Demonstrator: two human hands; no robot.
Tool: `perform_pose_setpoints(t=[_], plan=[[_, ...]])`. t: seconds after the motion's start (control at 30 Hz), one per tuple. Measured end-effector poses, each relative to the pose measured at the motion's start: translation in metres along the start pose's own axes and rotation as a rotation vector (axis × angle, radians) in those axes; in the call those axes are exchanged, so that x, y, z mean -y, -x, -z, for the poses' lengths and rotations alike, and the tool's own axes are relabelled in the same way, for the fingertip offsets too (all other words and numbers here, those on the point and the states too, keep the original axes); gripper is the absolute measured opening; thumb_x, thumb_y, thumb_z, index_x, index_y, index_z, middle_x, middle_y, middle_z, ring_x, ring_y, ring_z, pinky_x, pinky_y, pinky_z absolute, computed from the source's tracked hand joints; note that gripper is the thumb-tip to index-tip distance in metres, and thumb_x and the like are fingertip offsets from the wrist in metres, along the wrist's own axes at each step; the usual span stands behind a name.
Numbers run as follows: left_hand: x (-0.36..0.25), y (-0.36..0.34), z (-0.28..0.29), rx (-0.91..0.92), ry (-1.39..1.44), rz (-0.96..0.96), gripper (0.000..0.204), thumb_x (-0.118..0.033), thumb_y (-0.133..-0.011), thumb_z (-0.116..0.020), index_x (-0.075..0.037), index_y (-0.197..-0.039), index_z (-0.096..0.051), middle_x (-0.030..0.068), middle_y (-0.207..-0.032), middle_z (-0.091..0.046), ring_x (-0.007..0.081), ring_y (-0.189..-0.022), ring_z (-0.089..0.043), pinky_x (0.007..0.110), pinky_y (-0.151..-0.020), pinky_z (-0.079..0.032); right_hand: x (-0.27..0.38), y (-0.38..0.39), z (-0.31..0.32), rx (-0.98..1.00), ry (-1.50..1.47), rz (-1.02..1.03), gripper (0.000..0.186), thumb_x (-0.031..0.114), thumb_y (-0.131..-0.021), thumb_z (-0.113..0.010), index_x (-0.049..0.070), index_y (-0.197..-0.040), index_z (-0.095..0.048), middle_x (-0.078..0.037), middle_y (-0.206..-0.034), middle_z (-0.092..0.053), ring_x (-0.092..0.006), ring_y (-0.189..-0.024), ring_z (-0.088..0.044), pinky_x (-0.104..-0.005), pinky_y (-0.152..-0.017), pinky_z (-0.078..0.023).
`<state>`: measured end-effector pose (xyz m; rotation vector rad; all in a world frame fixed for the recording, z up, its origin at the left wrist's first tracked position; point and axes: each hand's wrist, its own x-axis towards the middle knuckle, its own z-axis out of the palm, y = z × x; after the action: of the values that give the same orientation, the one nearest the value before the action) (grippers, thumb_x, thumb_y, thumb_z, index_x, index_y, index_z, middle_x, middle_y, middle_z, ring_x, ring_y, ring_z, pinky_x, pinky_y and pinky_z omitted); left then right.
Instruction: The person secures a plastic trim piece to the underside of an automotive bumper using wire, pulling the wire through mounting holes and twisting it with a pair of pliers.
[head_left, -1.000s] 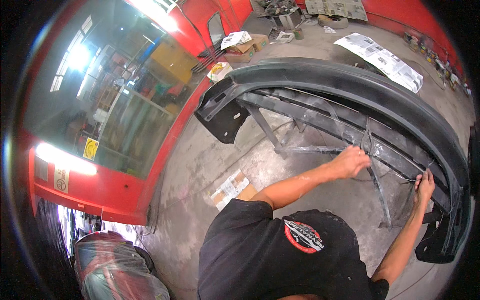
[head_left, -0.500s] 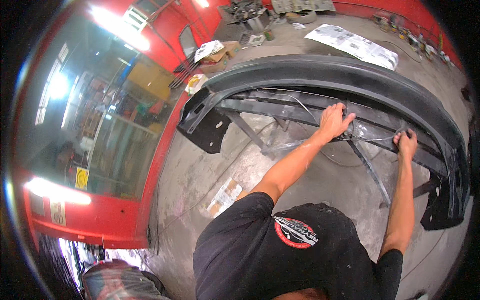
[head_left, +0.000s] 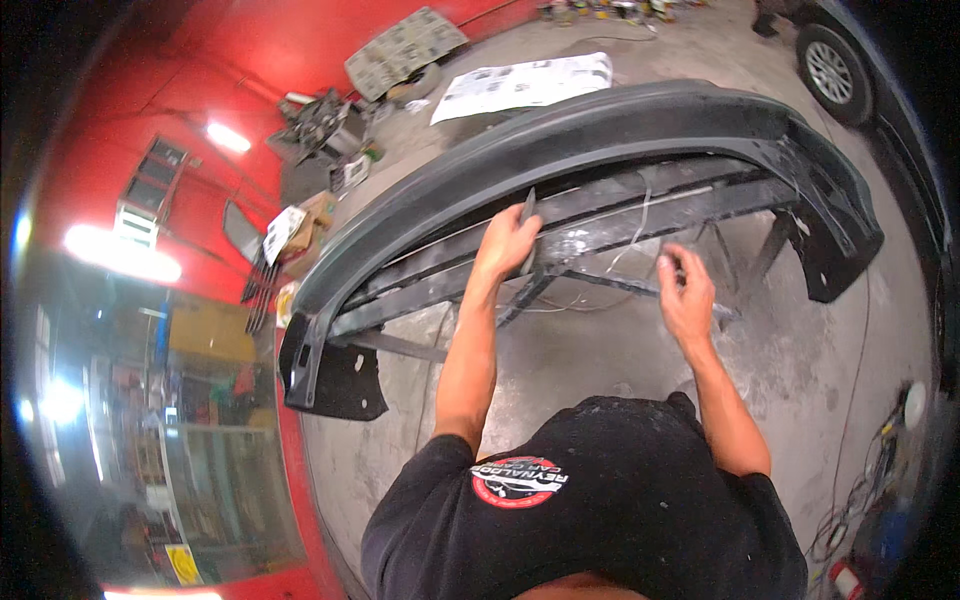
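Note:
A long black car bumper (head_left: 480,180) arches in front of me, its hollow side toward me, over a stand with dusty dark bars (head_left: 690,208). My left hand (head_left: 505,245) is closed on a thin dark grey sheet (head_left: 530,204), held upright by the bars left of the middle. The sheet's kind is unclear. My right hand (head_left: 688,298) is raised on the near side of the bars, its fingers loosely curled and apart, with nothing plainly in them. A pale wire (head_left: 643,212) hangs over the bars just beyond that hand.
Printed paper (head_left: 525,85) covers something behind the bumper. A dark car's wheel (head_left: 833,72) is at the far right. Cables (head_left: 838,520) lie on the floor at the lower right. A red-framed glass wall (head_left: 220,470) stands at the left, and boxes (head_left: 305,225) sit beyond it.
My view has swung to the right. My left hand now shows the dark sheet upright in it. My right hand has come away from the bars toward me.

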<state>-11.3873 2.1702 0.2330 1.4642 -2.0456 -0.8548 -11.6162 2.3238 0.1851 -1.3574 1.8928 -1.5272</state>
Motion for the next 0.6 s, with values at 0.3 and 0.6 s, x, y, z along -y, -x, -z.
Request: perform_pose_setpoints(t=[0.3,0.6], plan=[[-0.082,0.096,-0.109,0.239,0.993,0.196,0.023,-0.028,-0.093,-0.049,-0.006,-0.091,-0.053,-0.0008,-0.078,-0.054,0.0065,-0.058,-0.051,0.022,-0.049,-0.042,0.005,0.060,0.004,0.468,-0.723,-0.213,0.045,0.028,-0.087,-0.058,0.001,-0.118,-0.037,-0.009,-0.093,-0.055,-0.0130,-0.071,-0.056,-0.0275,-0.068,-0.047],[-0.118,0.063,-0.037,0.081,0.261,-0.327,0.021,-0.015,-0.082,-0.061,-0.004,-0.100,-0.061,0.0066,-0.096,-0.063,0.0158,-0.087,-0.058,0.030,-0.081,-0.045,-0.057,0.085,0.101,0.272,-0.337,-0.494,0.031,0.033,-0.088,-0.054,0.004,-0.079,-0.061,0.000,-0.065,-0.056,-0.0096,-0.059,-0.050,-0.0256,-0.057,-0.041]])
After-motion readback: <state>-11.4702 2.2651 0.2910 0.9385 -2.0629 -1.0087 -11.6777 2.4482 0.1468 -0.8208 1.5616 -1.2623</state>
